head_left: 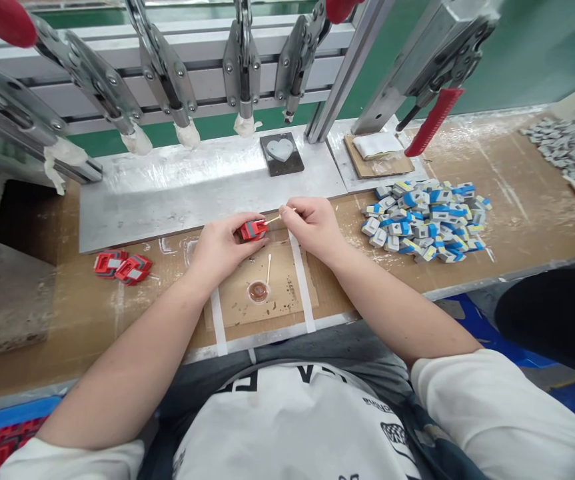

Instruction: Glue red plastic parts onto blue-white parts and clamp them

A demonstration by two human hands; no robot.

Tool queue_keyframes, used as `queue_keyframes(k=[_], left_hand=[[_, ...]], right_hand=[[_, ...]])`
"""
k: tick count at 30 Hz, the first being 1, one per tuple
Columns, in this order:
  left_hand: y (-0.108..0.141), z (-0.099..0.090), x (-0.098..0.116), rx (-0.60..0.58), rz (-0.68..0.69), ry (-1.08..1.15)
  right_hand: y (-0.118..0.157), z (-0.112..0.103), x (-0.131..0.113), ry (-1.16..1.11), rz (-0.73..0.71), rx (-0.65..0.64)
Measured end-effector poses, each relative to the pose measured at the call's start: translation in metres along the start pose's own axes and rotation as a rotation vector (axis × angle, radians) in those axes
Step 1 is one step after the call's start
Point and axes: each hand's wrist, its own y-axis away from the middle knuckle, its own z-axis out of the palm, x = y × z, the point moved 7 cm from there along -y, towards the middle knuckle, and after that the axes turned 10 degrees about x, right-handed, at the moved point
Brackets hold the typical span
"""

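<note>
Your left hand (222, 245) closed around red part (253, 231), fingers apart only by its width, beyond round dish (258, 302). Your right hand (313, 225), fingertips pinched together, held thin stick (274, 219), end at red part. Swab (268, 269) lay with 1 end at dish. Red pieces (134, 269) sat left of dish, blue-and-gray pile (427, 220) right.

Metal clamps (242, 67) line a rail (208, 45) above a silver plate (167, 187).
</note>
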Motion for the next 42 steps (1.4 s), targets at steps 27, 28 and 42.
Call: queue_keyframes(k=[27, 28, 42], left_hand=[[-0.005, 0.002, -0.001, -0.008, -0.021, 0.295], [-0.006, 0.001, -0.002, -0.011, -0.035, 0.333], [-0.007, -0.008, -0.001, 0.038, -0.042, 0.522]], right_hand=[[0.0, -0.003, -0.015, -0.198, -0.052, -0.091], [0.003, 0.0, -0.024, -0.23, -0.114, -0.174], [0.037, 0.011, -0.06, 0.448, -0.569, -0.496]])
